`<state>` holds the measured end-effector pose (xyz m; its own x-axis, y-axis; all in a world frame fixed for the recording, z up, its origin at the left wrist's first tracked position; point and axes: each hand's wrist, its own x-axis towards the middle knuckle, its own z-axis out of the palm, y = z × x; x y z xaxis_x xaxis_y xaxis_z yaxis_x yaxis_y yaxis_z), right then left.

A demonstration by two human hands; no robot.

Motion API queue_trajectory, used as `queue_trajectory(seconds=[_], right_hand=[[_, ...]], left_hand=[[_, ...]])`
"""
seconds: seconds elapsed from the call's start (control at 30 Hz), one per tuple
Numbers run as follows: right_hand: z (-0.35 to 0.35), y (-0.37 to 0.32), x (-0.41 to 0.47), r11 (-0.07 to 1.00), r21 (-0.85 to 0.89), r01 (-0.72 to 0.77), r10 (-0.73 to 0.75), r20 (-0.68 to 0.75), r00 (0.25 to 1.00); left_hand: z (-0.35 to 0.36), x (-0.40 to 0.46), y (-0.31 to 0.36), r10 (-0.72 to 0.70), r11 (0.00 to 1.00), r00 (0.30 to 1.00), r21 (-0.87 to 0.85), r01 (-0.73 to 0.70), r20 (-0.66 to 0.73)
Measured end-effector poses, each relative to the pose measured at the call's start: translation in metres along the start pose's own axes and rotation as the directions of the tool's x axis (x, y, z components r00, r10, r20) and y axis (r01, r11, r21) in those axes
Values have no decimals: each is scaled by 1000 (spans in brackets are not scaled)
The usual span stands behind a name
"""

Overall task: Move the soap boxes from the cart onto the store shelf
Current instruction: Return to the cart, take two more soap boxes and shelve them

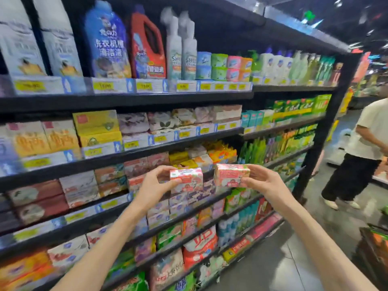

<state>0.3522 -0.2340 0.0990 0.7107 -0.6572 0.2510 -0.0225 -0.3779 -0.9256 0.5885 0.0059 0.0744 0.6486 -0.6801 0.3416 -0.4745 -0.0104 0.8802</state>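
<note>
Both hands grip one soap box each, held up in front of the tall black metal store shelf (134, 141). That shelf fills the left and middle of the view, its tiers packed with boxed soaps, bottles and bags; grey floor runs along its right end, where a person in a white shirt and black trousers (361, 152) stands well apart. At the lower right edge, part of a dark cart (373, 244) shows.

Left hand (156, 183) pinches the pink-and-white cardboard soap box (186, 178) by its left end, thumb below and fingers over the top. Right hand (259, 178) holds the second pink-and-white soap box (232, 175) by its right end. Each box juts inward from its hand, long axis roughly level and parallel to the shelf front. A narrow gap parts their inner ends. Stacked boxes sit just behind and below them.
</note>
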Motion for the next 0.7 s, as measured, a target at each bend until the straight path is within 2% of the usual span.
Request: queue_trajectory(seconds=[0.17, 0.37, 0.53, 0.7], right_hand=[[51, 17, 82, 999, 39, 17, -23, 153, 988], [110, 26, 145, 996, 66, 54, -73, 330, 941], [142, 36, 178, 994, 72, 77, -101, 428, 898], [159, 44, 200, 994, 70, 82, -106, 493, 863]], left_hand=[[-28, 28, -29, -86, 994, 986, 53, 94, -146], [-59, 32, -53, -198, 965, 928, 106, 242, -315], [-71, 32, -70, -291, 920, 850, 115, 374, -439], [-68, 44, -78, -292, 903, 808, 131, 409, -511]])
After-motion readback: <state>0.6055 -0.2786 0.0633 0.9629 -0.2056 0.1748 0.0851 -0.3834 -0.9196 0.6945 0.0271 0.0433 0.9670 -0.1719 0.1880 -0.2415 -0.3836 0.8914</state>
